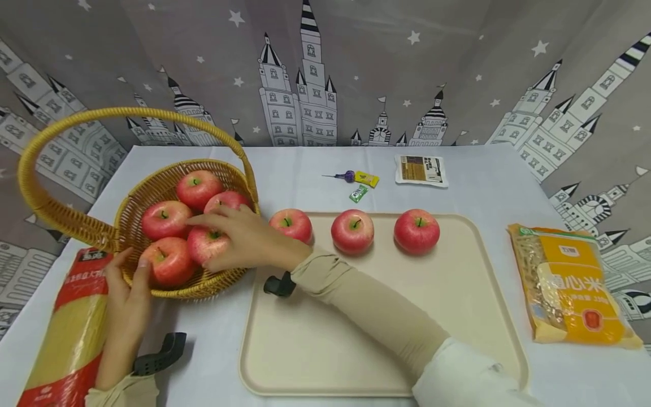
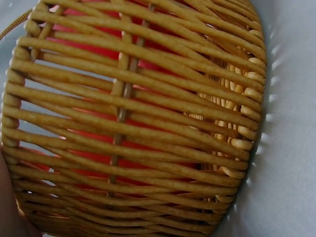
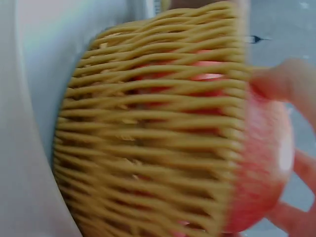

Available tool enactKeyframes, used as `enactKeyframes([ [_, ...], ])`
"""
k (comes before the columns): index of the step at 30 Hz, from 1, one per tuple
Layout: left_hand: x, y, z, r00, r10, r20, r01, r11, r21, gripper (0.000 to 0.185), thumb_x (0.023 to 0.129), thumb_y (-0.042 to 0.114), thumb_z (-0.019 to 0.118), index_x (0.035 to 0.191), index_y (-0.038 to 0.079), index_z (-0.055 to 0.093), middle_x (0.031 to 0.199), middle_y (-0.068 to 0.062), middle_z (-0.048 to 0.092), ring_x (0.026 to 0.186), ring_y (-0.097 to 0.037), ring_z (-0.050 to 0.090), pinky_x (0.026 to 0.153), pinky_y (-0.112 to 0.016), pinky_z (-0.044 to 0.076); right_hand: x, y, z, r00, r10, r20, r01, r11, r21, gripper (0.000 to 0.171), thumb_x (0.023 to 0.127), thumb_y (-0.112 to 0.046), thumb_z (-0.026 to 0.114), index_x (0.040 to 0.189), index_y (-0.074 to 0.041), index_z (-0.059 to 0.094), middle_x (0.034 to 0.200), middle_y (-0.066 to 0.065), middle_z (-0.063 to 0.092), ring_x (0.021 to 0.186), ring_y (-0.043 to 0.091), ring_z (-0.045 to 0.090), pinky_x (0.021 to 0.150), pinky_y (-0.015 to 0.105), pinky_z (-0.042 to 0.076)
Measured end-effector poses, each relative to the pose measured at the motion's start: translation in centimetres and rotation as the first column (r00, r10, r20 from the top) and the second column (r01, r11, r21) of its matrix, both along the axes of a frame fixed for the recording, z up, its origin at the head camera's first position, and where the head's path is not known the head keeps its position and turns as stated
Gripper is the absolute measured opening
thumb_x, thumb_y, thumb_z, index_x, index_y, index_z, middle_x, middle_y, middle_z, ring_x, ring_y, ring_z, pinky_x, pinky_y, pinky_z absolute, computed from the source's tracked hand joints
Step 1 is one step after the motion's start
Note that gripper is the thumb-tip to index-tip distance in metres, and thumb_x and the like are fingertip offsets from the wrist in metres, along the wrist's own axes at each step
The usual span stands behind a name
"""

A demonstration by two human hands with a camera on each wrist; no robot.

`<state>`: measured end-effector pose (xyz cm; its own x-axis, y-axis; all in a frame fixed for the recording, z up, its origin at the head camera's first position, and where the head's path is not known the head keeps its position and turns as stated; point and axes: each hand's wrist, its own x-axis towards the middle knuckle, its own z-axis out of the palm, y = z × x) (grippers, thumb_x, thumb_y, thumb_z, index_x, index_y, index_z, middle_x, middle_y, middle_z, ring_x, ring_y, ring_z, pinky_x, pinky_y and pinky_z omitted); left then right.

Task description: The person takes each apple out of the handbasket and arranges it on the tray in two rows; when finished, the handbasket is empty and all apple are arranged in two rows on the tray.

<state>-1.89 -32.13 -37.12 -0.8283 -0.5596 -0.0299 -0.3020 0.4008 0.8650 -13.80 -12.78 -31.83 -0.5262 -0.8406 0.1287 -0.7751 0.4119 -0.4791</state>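
A wicker basket (image 1: 224, 282) with a tall arched handle holds several red apples (image 1: 165, 219) and stands at the left. My right hand (image 1: 249, 234) reaches over its near right side and grips an apple (image 1: 205, 247) among the others. In the right wrist view, the thumb and fingers are spread round that apple (image 3: 264, 163), which stands above the woven rim. My left hand (image 1: 127, 305) holds the basket's near left rim, thumb and fingers at the edge. The left wrist view is filled by the woven wall (image 2: 133, 113), with red showing through the gaps.
Three apples (image 1: 352, 232) stand in a row along the far edge of a beige tray (image 1: 325, 390). Small candies (image 1: 358, 194) and a white packet (image 1: 421, 170) lie behind it. A red-and-yellow pasta pack (image 1: 71, 322) is at left, an orange bag (image 1: 574, 288) at right.
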Motion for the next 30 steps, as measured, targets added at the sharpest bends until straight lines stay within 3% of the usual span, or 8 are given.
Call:
enactKeyframes([
  [4, -0.2, 0.0, 0.1, 1.0, -0.006, 0.0, 0.006, 1.0, 0.0, 0.052, 0.096, 0.035, 0.032, 0.143, 0.02, 0.016, 0.152, -0.011, 0.008, 0.141, -0.029, 0.007, 0.11, -0.056, 0.005, 0.2, 2.9, 1.7, 0.999, -0.012, 0.036, 0.018, 0.983, -0.184, 0.058, 0.074, -0.044, 0.067, 0.128, -0.033, 0.048, 0.132, -0.009, 0.041, 0.118, 0.004, 0.035, 0.095, 0.019, 0.033],
  [7, -0.3, 0.1, 0.0, 1.0, -0.012, 0.003, 0.012, 1.0, 0.007, 0.053, 0.096, 0.035, 0.032, 0.143, 0.02, 0.016, 0.152, -0.012, 0.008, 0.141, -0.029, 0.007, 0.11, -0.056, 0.004, 0.4, 6.0, 3.0, 0.998, -0.039, 0.054, 0.051, 0.966, -0.255, 0.055, 0.072, -0.042, 0.068, 0.124, -0.034, 0.052, 0.13, -0.011, 0.043, 0.117, 0.003, 0.034, 0.089, 0.017, 0.038],
  [12, -0.3, 0.3, -0.1, 1.0, -0.017, 0.004, 0.017, 1.0, 0.018, 0.052, 0.096, 0.035, 0.032, 0.143, 0.02, 0.016, 0.152, -0.012, 0.008, 0.141, -0.028, 0.007, 0.111, -0.056, 0.004, 0.3, 13.0, 3.7, 0.991, -0.128, 0.035, 0.133, 0.952, -0.275, 0.054, 0.07, -0.04, 0.071, 0.121, -0.034, 0.056, 0.129, -0.009, 0.045, 0.118, 0.007, 0.038, 0.086, 0.024, 0.045],
  [16, -0.2, 0.3, -0.2, 1.0, 0.0, -0.008, 0.0, 1.0, 0.01, 0.051, 0.096, 0.033, 0.032, 0.143, 0.02, 0.017, 0.152, -0.011, 0.01, 0.141, -0.026, 0.007, 0.112, -0.052, 0.004, 0.0, 19.8, 3.2, 0.968, -0.251, 0.029, 0.25, 0.932, -0.262, 0.056, 0.069, -0.033, 0.075, 0.121, -0.03, 0.057, 0.13, -0.003, 0.046, 0.119, 0.016, 0.041, 0.084, 0.035, 0.049],
  [20, -0.1, 0.2, -0.3, 0.999, 0.016, -0.03, -0.016, 1.0, 0.014, 0.05, 0.096, 0.03, 0.032, 0.142, 0.017, 0.018, 0.151, -0.011, 0.012, 0.141, -0.022, 0.006, 0.114, -0.048, 0.003, 0.0, 26.6, 2.1, 0.912, -0.41, 0.02, 0.401, 0.878, -0.263, 0.057, 0.068, -0.022, 0.077, 0.122, -0.024, 0.058, 0.129, 0.004, 0.048, 0.117, 0.023, 0.045, 0.082, 0.039, 0.051],
  [23, -0.1, 0.2, -0.3, 0.999, 0.022, -0.029, -0.021, 1.0, 0.018, 0.05, 0.096, 0.03, 0.032, 0.142, 0.016, 0.018, 0.151, -0.011, 0.012, 0.141, -0.019, 0.005, 0.114, -0.045, 0.002, 0.0, 31.1, 1.0, 0.844, -0.536, 0.031, 0.525, 0.811, -0.26, 0.057, 0.069, -0.016, 0.077, 0.122, -0.022, 0.058, 0.128, 0.005, 0.049, 0.113, 0.026, 0.047, 0.081, 0.021, 0.049],
  [27, -0.2, 0.2, -0.2, 0.999, 0.029, -0.013, -0.029, 0.999, 0.023, 0.051, 0.096, 0.031, 0.031, 0.142, 0.016, 0.017, 0.151, -0.011, 0.01, 0.141, -0.019, 0.004, 0.114, -0.045, 0.001, 0.1, 35.7, -0.6, 0.749, -0.658, 0.076, 0.657, 0.723, -0.214, 0.056, 0.071, -0.015, 0.075, 0.124, -0.021, 0.056, 0.129, 0.006, 0.047, 0.112, 0.028, 0.045, 0.075, -0.001, 0.034],
  [30, -0.3, 0.2, -0.2, 0.999, 0.034, -0.01, -0.033, 0.999, 0.031, 0.051, 0.096, 0.031, 0.031, 0.142, 0.015, 0.016, 0.151, -0.011, 0.01, 0.141, -0.019, 0.003, 0.114, -0.044, 0.001, 0.0, 37.8, -1.9, 0.713, -0.694, 0.096, 0.7, 0.7, -0.142, 0.057, 0.074, -0.02, 0.074, 0.127, -0.021, 0.053, 0.132, 0.007, 0.044, 0.114, 0.03, 0.043, 0.076, -0.003, 0.028],
])
